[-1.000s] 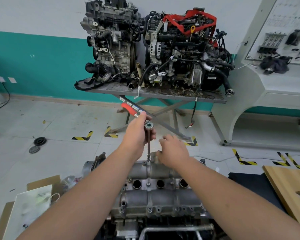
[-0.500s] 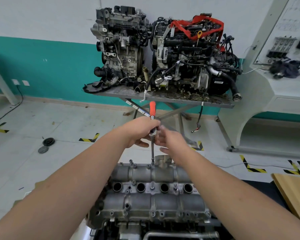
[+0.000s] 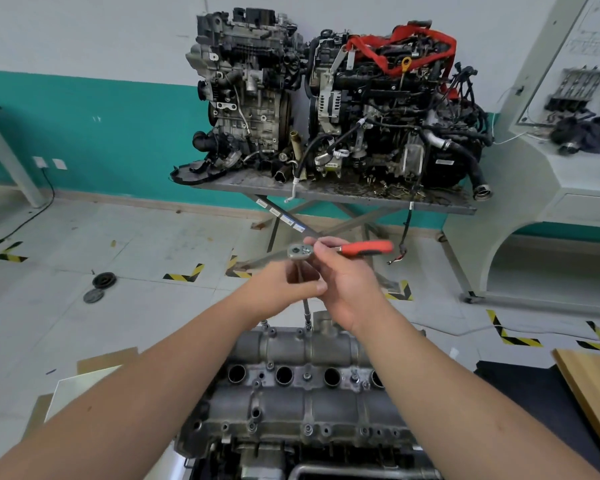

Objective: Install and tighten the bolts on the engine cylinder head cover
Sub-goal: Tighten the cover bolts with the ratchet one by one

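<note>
The grey cylinder head cover (image 3: 291, 403) lies low in the middle, with several bolts along its edges. A ratchet wrench (image 3: 300, 251) with a red handle (image 3: 369, 247) pointing right stands on a long extension bar (image 3: 306, 308). The bar's socket sits on a bolt (image 3: 308, 325) at the cover's far edge. My left hand (image 3: 278, 292) pinches the extension bar just below the ratchet head. My right hand (image 3: 347, 282) grips the ratchet's shank between head and red handle. Another bolt (image 3: 264, 323) stands raised at the far left edge.
Two dirty engines (image 3: 326, 98) sit on a metal stand (image 3: 326, 195) against the teal wall. A white training console (image 3: 551, 188) is at the right, a wooden board (image 3: 593, 386) at the near right. Cardboard and paper (image 3: 84, 379) lie at the left, round parts (image 3: 99, 287) on the floor.
The ratchet handle has swung clockwise from pointing left to pointing right. My right hand rose from the cover and took the ratchet; my left hand slid down onto the extension bar.
</note>
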Demonstrator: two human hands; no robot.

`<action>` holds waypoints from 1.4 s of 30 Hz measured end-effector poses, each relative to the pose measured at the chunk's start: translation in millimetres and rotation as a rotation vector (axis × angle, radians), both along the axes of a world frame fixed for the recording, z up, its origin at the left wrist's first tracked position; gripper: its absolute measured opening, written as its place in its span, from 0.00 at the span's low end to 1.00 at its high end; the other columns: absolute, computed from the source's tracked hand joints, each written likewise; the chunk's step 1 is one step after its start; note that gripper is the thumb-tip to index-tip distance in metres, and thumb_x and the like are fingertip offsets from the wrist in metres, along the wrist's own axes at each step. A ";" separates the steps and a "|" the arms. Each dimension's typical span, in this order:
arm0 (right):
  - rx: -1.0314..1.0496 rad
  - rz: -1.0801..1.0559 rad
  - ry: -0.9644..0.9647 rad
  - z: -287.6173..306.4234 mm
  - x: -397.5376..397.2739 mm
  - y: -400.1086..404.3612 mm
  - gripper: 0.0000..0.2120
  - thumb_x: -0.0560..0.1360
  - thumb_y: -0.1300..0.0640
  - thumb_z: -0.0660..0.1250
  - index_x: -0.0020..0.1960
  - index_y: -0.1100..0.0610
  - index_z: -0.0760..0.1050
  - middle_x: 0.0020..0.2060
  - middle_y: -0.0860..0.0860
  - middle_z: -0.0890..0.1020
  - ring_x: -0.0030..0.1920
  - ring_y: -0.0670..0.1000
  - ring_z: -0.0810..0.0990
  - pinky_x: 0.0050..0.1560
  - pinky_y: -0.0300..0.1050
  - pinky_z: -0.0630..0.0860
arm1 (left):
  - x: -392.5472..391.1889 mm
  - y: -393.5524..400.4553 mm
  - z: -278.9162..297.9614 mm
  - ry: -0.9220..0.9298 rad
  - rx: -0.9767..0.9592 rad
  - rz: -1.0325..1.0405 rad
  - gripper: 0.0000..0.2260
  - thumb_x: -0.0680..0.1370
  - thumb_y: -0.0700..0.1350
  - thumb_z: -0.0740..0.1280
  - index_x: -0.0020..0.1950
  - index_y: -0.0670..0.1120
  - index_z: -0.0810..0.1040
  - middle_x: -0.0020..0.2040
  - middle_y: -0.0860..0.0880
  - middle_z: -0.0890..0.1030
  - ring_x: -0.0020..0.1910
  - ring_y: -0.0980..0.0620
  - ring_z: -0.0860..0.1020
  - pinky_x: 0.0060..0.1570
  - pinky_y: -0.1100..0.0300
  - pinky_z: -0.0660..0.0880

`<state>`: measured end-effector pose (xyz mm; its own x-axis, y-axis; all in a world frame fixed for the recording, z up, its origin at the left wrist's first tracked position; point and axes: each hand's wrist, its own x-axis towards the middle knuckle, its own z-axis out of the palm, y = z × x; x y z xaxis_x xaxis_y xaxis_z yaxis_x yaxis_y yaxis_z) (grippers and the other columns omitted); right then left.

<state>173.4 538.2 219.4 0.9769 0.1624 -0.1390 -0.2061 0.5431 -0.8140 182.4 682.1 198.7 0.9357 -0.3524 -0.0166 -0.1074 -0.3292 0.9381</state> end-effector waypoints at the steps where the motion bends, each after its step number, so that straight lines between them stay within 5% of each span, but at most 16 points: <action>1: -0.085 -0.061 -0.087 -6.1 -5.1 1.7 0.12 0.79 0.65 0.65 0.43 0.52 0.82 0.47 0.54 0.86 0.49 0.53 0.85 0.51 0.52 0.80 | -1.3 0.6 -11.7 -0.022 0.030 0.042 0.09 0.76 0.54 0.71 0.55 0.54 0.81 0.51 0.50 0.85 0.54 0.51 0.81 0.55 0.57 0.78; 3: -0.273 -0.170 -0.284 -16.2 -13.2 3.2 0.09 0.78 0.62 0.68 0.47 0.50 0.83 0.52 0.50 0.86 0.54 0.46 0.83 0.54 0.43 0.79 | -3.1 -3.5 -25.4 -0.015 0.116 0.077 0.09 0.82 0.51 0.65 0.56 0.48 0.81 0.52 0.45 0.84 0.53 0.50 0.81 0.58 0.49 0.76; 5: -0.551 -0.232 -0.600 -22.1 -15.2 0.1 0.09 0.77 0.61 0.68 0.49 0.49 0.84 0.61 0.48 0.82 0.62 0.44 0.80 0.61 0.39 0.76 | -4.6 -8.1 -32.7 0.013 0.188 0.084 0.11 0.84 0.49 0.62 0.50 0.46 0.81 0.45 0.50 0.85 0.45 0.57 0.81 0.50 0.56 0.76; 7: -0.943 -0.241 -0.986 -23.8 -11.0 -7.1 0.08 0.76 0.65 0.68 0.51 0.57 0.84 0.67 0.57 0.77 0.69 0.55 0.76 0.68 0.50 0.72 | -6.0 -11.3 -34.9 0.002 0.283 0.075 0.10 0.84 0.44 0.60 0.45 0.48 0.76 0.42 0.51 0.80 0.37 0.58 0.77 0.45 0.56 0.76; 9: -1.326 -0.182 -1.247 -18.0 -5.2 -12.7 0.10 0.73 0.68 0.70 0.52 0.61 0.83 0.69 0.60 0.75 0.71 0.63 0.72 0.69 0.60 0.69 | -6.4 -16.0 -40.5 0.003 0.281 0.045 0.10 0.84 0.41 0.57 0.48 0.51 0.74 0.49 0.48 0.77 0.46 0.56 0.78 0.54 0.58 0.77; 11: -1.642 -0.086 -1.333 -2.0 -2.9 -13.2 0.11 0.75 0.63 0.68 0.57 0.58 0.81 0.68 0.56 0.77 0.72 0.61 0.71 0.71 0.64 0.65 | -3.4 -19.3 -48.5 -0.031 0.403 0.015 0.11 0.84 0.42 0.57 0.62 0.45 0.77 0.61 0.44 0.78 0.59 0.52 0.79 0.60 0.63 0.72; 13: -1.920 0.087 -1.285 17.7 -2.1 -7.8 0.17 0.82 0.52 0.58 0.68 0.53 0.74 0.66 0.52 0.77 0.69 0.57 0.72 0.70 0.60 0.65 | 0.4 -22.2 -61.5 -0.036 0.668 -0.032 0.16 0.84 0.42 0.57 0.71 0.41 0.72 0.68 0.41 0.75 0.66 0.44 0.75 0.64 0.55 0.71; 16: -2.181 0.370 -1.042 49.1 3.4 6.6 0.20 0.84 0.45 0.47 0.70 0.51 0.67 0.60 0.53 0.78 0.60 0.58 0.76 0.56 0.56 0.74 | 4.7 -23.5 -81.3 -0.153 0.894 -0.094 0.15 0.85 0.49 0.55 0.68 0.46 0.72 0.66 0.42 0.77 0.65 0.41 0.74 0.63 0.48 0.70; 20: -2.033 0.546 -0.703 69.5 15.9 17.7 0.14 0.84 0.56 0.54 0.54 0.59 0.77 0.48 0.57 0.83 0.44 0.56 0.80 0.43 0.47 0.78 | 6.8 -21.7 -104.2 -0.294 1.027 -0.163 0.18 0.85 0.52 0.50 0.70 0.48 0.70 0.65 0.46 0.77 0.65 0.43 0.74 0.68 0.46 0.64; 24: -0.773 0.365 0.047 54.8 9.9 17.9 0.06 0.80 0.64 0.58 0.46 0.61 0.70 0.38 0.57 0.86 0.39 0.52 0.85 0.37 0.43 0.70 | 8.7 -12.5 -120.7 -0.352 1.185 -0.192 0.22 0.84 0.44 0.52 0.79 0.50 0.59 0.72 0.47 0.69 0.66 0.43 0.74 0.72 0.45 0.58; 26: -0.263 0.226 0.180 42.7 4.9 15.7 0.10 0.81 0.66 0.57 0.42 0.62 0.72 0.35 0.56 0.85 0.40 0.53 0.86 0.31 0.37 0.72 | 7.4 -14.7 -124.8 -0.347 1.172 -0.173 0.20 0.84 0.45 0.51 0.77 0.51 0.63 0.69 0.49 0.72 0.62 0.44 0.77 0.72 0.45 0.56; 29: 0.072 0.037 0.176 24.3 1.1 14.9 0.11 0.82 0.66 0.58 0.41 0.57 0.70 0.35 0.53 0.84 0.46 0.54 0.84 0.33 0.39 0.74 | 6.8 -19.5 -129.7 -0.340 1.095 -0.052 0.16 0.86 0.50 0.49 0.69 0.54 0.71 0.60 0.53 0.80 0.57 0.49 0.80 0.73 0.50 0.51; 32: -0.042 -0.075 -0.024 3.3 -1.2 12.1 0.07 0.84 0.57 0.60 0.48 0.52 0.73 0.46 0.52 0.85 0.51 0.54 0.81 0.47 0.44 0.73 | 5.8 -23.4 -132.2 -0.266 1.101 0.046 0.18 0.85 0.55 0.46 0.62 0.53 0.73 0.51 0.52 0.84 0.52 0.51 0.82 0.74 0.46 0.44; 36: -0.616 -0.152 -0.483 -19.3 -8.7 9.0 0.12 0.80 0.43 0.61 0.60 0.33 0.77 0.65 0.39 0.78 0.67 0.40 0.74 0.68 0.42 0.71 | 3.0 -28.2 -124.4 -0.163 1.131 0.067 0.16 0.84 0.54 0.46 0.57 0.53 0.72 0.43 0.55 0.78 0.52 0.51 0.78 0.72 0.35 0.36; 38: -0.856 -0.306 -0.801 -25.1 -3.5 7.4 0.14 0.80 0.50 0.62 0.63 0.47 0.80 0.70 0.48 0.75 0.70 0.47 0.72 0.70 0.43 0.69 | 1.8 -28.0 -118.9 -0.133 1.144 0.032 0.14 0.84 0.52 0.48 0.57 0.52 0.72 0.45 0.54 0.78 0.55 0.50 0.78 0.73 0.33 0.38; 42: -1.400 -0.365 -1.210 -22.4 6.7 1.1 0.15 0.72 0.70 0.67 0.57 0.62 0.83 0.60 0.59 0.81 0.62 0.63 0.78 0.59 0.61 0.76 | 5.4 -30.3 -117.4 -0.134 1.161 -0.065 0.20 0.84 0.51 0.52 0.76 0.50 0.63 0.69 0.51 0.76 0.71 0.47 0.71 0.75 0.36 0.46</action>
